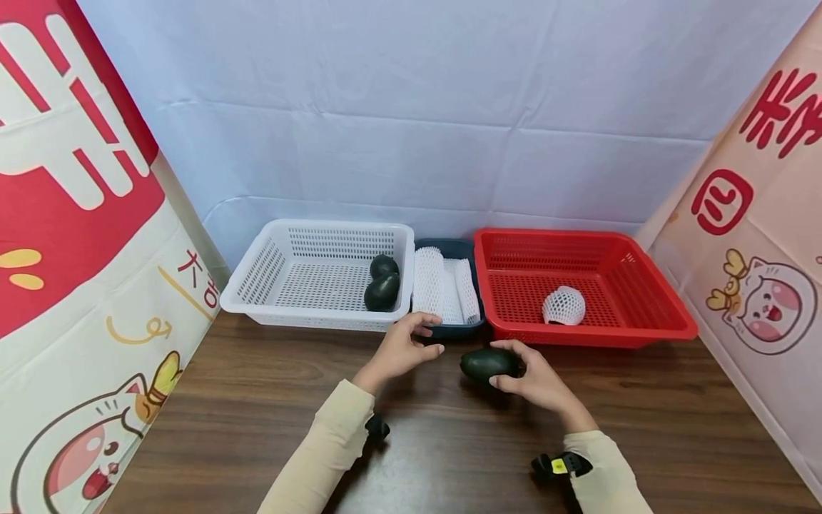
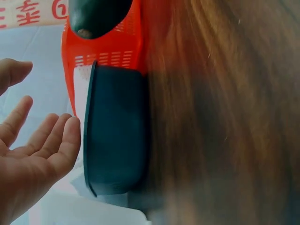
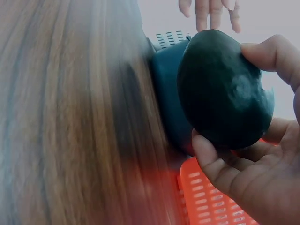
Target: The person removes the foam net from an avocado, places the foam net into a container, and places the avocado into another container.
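Gripping dark green fruit [image 1: 486, 365] in curled right hand [image 1: 538, 380], holding left hand [image 1: 399, 350] empty and loosely spread near foam nets [image 1: 427, 284].

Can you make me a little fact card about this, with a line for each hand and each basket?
right hand: holds a dark green fruit
left hand: holds no fruit, near the dark tray
white basket, on the left: two more dark green fruits
dark tray, in the middle: white foam nets
red basket, on the right: one round white-netted thing; its inside is mostly hidden
table: brown, wood-grained
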`<state>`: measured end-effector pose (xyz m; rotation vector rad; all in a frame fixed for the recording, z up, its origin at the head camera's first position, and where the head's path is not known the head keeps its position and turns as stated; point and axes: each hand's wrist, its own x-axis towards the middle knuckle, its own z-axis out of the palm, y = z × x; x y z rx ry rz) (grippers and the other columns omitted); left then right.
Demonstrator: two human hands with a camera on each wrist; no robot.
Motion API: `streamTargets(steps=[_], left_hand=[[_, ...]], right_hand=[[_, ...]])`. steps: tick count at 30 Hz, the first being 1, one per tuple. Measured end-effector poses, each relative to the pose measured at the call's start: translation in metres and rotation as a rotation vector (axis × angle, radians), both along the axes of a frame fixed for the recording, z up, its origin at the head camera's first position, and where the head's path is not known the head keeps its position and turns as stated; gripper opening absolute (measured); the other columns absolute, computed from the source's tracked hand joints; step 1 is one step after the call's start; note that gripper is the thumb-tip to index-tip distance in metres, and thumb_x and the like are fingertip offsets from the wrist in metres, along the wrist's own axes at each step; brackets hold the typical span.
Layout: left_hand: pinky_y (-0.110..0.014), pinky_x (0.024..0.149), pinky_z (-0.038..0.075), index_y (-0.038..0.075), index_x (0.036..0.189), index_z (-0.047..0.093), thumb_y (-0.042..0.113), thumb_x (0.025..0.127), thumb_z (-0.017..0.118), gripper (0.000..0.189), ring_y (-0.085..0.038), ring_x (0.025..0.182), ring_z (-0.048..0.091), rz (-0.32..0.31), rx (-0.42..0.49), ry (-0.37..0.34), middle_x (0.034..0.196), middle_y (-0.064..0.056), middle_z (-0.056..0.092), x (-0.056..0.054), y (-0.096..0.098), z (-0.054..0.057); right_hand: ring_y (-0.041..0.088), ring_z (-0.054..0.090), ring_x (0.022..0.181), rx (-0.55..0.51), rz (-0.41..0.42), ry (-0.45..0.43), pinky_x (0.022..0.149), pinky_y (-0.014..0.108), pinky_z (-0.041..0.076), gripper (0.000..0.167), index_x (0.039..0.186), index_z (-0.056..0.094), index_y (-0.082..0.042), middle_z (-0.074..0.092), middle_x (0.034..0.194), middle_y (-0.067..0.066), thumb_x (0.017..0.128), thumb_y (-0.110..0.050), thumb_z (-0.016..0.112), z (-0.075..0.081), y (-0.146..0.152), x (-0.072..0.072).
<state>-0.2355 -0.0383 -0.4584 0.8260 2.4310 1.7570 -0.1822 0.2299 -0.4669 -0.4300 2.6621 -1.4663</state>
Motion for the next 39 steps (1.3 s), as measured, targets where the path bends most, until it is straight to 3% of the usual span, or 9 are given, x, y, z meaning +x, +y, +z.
streamTargets(steps=[7,9,13,20,26,32,39], left_hand=[[-0.051,0.083,0.045,-0.003,0.113,0.059,-0.002,0.076,0.072,0.039,-0.039,0.099,0.056,-0.059,0.082,-0.140,0.116,-0.020,0.056,0.018,0.001,0.018],[-0.051,0.084,0.044,-0.002,0.113,0.059,-0.002,0.076,0.072,0.040,-0.040,0.100,0.056,-0.074,0.088,-0.160,0.114,-0.019,0.057,0.018,0.003,0.012],[-0.045,0.085,0.046,-0.001,0.115,0.059,0.000,0.075,0.074,0.043,-0.038,0.100,0.057,-0.104,0.123,-0.207,0.112,-0.017,0.057,0.009,0.008,-0.010],[-0.039,0.083,0.047,-0.007,0.118,0.054,-0.003,0.074,0.074,0.049,-0.028,0.098,0.059,-0.184,0.142,-0.272,0.115,-0.018,0.057,0.014,0.008,-0.010],[-0.027,0.070,0.049,-0.010,0.118,0.052,-0.007,0.075,0.069,0.046,-0.020,0.089,0.059,-0.242,0.206,-0.326,0.111,-0.016,0.057,0.027,0.007,0.007],[-0.024,0.072,0.047,-0.012,0.119,0.050,-0.009,0.076,0.067,0.046,-0.016,0.087,0.056,-0.228,0.239,-0.364,0.112,-0.020,0.055,0.032,0.006,0.010],[-0.024,0.072,0.046,-0.012,0.116,0.052,-0.009,0.076,0.067,0.043,-0.014,0.084,0.055,-0.220,0.222,-0.341,0.109,-0.020,0.056,0.032,0.004,0.009]], right_hand=[[0.028,0.053,0.091,-0.016,0.013,-0.037,0.074,0.041,0.044,0.053,0.125,0.051,0.004,0.056,0.113,0.019,0.077,-0.006,0.072,0.032,-0.023,0.010],[0.027,0.053,0.091,-0.025,0.015,-0.047,0.076,0.041,0.044,0.054,0.125,0.050,0.005,0.055,0.114,0.019,0.078,-0.006,0.072,0.034,-0.026,0.011],[0.027,0.053,0.091,-0.045,0.024,-0.052,0.077,0.042,0.044,0.054,0.125,0.049,0.006,0.054,0.115,0.018,0.078,-0.007,0.073,0.033,-0.031,0.010],[0.027,0.053,0.095,-0.070,0.042,-0.044,0.082,0.044,0.043,0.052,0.123,0.049,0.006,0.054,0.117,0.018,0.078,-0.005,0.072,0.035,-0.038,0.009],[0.028,0.052,0.099,-0.134,0.092,-0.056,0.082,0.039,0.045,0.055,0.126,0.047,0.006,0.052,0.120,0.018,0.079,-0.008,0.073,0.025,-0.039,0.003],[0.026,0.053,0.100,-0.177,0.124,-0.088,0.081,0.033,0.045,0.055,0.127,0.050,-0.004,0.053,0.120,0.011,0.078,-0.012,0.075,0.002,-0.036,-0.007],[0.027,0.053,0.098,-0.187,0.146,-0.080,0.079,0.034,0.046,0.057,0.126,0.050,-0.004,0.054,0.118,0.008,0.078,-0.017,0.075,-0.001,-0.038,-0.008]])
